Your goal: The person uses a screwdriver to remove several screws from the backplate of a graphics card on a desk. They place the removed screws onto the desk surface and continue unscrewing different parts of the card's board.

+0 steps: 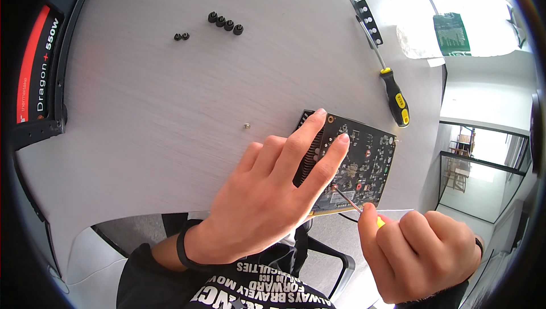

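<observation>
A black graphics card [367, 155] lies near the table's front edge, its bare circuit side up and heatsink fins [307, 164] along its left side. My left hand [261, 201] rests over the card's left part, fingers stretched and spread, with two fingertips on the board; its thumb is hidden. In my right hand [418, 252] is a screwdriver [351, 201], gripped by its handle, of which only a bit of yellow shows. The tip of its thin shaft meets a screw [334, 188] on the board near the front. A small loose screw [247, 126] lies left of the card.
A second screwdriver [396, 99], black and yellow, leans across a perforated metal bracket [368, 21] at the far right. Several black caps [225, 22] and two smaller ones [181, 36] stand at the back. A black case with a red label [41, 64] borders the left. A green-printed bag [452, 34] lies at the back right.
</observation>
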`<move>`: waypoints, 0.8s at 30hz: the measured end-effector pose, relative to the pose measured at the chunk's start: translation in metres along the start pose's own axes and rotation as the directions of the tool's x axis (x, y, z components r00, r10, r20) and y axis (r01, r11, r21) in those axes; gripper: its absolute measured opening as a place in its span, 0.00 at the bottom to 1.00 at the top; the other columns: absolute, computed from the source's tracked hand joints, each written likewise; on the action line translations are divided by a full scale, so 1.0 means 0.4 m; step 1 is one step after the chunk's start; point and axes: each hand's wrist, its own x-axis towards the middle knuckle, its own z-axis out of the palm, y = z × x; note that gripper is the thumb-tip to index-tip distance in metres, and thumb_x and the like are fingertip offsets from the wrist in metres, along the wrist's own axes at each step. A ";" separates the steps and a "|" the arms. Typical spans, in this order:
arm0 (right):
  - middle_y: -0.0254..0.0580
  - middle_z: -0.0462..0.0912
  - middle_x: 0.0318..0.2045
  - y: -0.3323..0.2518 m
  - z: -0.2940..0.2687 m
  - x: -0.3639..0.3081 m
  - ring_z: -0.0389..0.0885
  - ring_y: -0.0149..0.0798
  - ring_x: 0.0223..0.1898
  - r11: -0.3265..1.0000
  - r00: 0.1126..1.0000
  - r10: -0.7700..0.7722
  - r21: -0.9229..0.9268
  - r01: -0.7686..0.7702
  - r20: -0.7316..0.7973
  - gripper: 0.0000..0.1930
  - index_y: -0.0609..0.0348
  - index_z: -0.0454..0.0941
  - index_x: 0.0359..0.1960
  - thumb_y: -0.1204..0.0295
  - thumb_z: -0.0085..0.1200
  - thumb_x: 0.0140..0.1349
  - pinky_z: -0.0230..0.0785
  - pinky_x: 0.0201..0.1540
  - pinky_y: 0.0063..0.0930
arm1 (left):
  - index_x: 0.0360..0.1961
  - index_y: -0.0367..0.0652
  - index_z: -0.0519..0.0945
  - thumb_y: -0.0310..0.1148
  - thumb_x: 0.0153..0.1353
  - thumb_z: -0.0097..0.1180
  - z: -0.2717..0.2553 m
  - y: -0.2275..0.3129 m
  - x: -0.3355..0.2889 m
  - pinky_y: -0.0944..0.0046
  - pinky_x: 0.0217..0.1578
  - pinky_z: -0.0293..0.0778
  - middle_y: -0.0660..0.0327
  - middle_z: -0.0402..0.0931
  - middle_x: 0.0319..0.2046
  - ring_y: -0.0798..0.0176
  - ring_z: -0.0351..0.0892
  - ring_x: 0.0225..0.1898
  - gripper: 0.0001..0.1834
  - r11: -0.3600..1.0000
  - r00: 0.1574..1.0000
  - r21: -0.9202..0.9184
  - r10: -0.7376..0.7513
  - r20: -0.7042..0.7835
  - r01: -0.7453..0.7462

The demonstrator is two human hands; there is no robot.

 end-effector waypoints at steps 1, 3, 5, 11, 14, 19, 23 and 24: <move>0.27 0.69 0.17 0.005 0.005 -0.002 0.68 0.25 0.19 1.000 1.000 -0.002 -0.015 0.002 0.004 0.10 0.67 0.86 0.36 0.78 0.68 0.52 0.52 0.17 0.22 | 0.68 0.45 0.75 0.39 0.51 0.74 0.001 0.001 0.002 0.60 0.46 0.71 0.49 0.68 0.68 0.61 0.77 0.43 0.42 1.000 1.000 -0.008 0.002 -0.007 -0.002; 0.27 0.71 0.21 0.027 0.037 -0.013 0.69 0.23 0.25 0.979 0.974 -0.160 -0.155 0.136 -0.157 0.09 0.69 0.87 0.42 0.81 0.63 0.61 0.57 0.23 0.15 | 0.68 0.46 0.75 0.39 0.51 0.74 -0.002 -0.001 -0.003 0.60 0.46 0.71 0.50 0.68 0.68 0.61 0.77 0.43 0.41 1.000 1.000 -0.007 -0.006 -0.005 0.006; 0.27 0.71 0.21 0.032 0.065 0.006 0.69 0.23 0.24 0.977 0.958 -0.198 -0.121 0.175 -0.208 0.08 0.69 0.88 0.41 0.81 0.63 0.60 0.56 0.23 0.15 | 0.68 0.46 0.76 0.39 0.51 0.74 -0.010 -0.005 -0.026 0.60 0.46 0.72 0.50 0.68 0.68 0.62 0.77 0.43 0.40 0.998 0.998 0.030 -0.060 0.015 0.059; 0.30 0.69 0.20 0.016 0.024 -0.008 0.70 0.25 0.24 0.999 0.978 -0.050 -0.023 0.046 -0.201 0.08 0.69 0.87 0.37 0.82 0.65 0.55 0.56 0.21 0.16 | 0.67 0.48 0.77 0.40 0.51 0.74 -0.014 0.010 -0.004 0.61 0.46 0.73 0.50 0.69 0.67 0.61 0.77 0.42 0.40 0.999 0.999 -0.020 -0.029 -0.029 0.029; 0.32 0.69 0.21 -0.006 0.014 -0.001 0.71 0.26 0.23 0.997 0.980 0.046 0.073 -0.032 -0.194 0.09 0.68 0.87 0.36 0.82 0.66 0.52 0.57 0.20 0.18 | 0.67 0.49 0.77 0.39 0.50 0.75 -0.027 0.009 -0.008 0.61 0.45 0.73 0.50 0.69 0.67 0.61 0.77 0.42 0.40 0.999 0.999 -0.029 -0.031 -0.039 0.030; 0.32 0.71 0.21 -0.034 -0.005 0.007 0.71 0.27 0.22 0.952 0.958 0.258 0.200 -0.231 -0.125 0.08 0.68 0.87 0.36 0.80 0.66 0.54 0.58 0.19 0.20 | 0.67 0.51 0.78 0.37 0.48 0.75 -0.032 0.016 -0.012 0.61 0.45 0.74 0.48 0.69 0.67 0.60 0.76 0.42 0.41 0.996 0.998 -0.063 -0.059 -0.020 0.058; 0.32 0.69 0.21 -0.041 0.004 0.000 0.71 0.26 0.22 0.928 0.936 0.325 0.234 -0.288 -0.135 0.07 0.67 0.87 0.37 0.77 0.66 0.57 0.57 0.18 0.20 | 0.66 0.50 0.78 0.37 0.48 0.75 -0.034 0.020 -0.008 0.62 0.45 0.74 0.48 0.70 0.67 0.60 0.76 0.41 0.40 0.995 0.997 -0.083 -0.065 -0.031 0.063; 0.32 0.69 0.21 -0.041 0.005 0.000 0.71 0.26 0.21 0.919 0.927 0.343 0.257 -0.299 -0.150 0.07 0.67 0.86 0.37 0.77 0.66 0.58 0.57 0.18 0.20 | 0.66 0.50 0.79 0.37 0.49 0.75 -0.030 0.020 -0.007 0.62 0.45 0.74 0.48 0.70 0.67 0.60 0.76 0.41 0.39 0.994 0.997 -0.084 -0.068 -0.040 0.065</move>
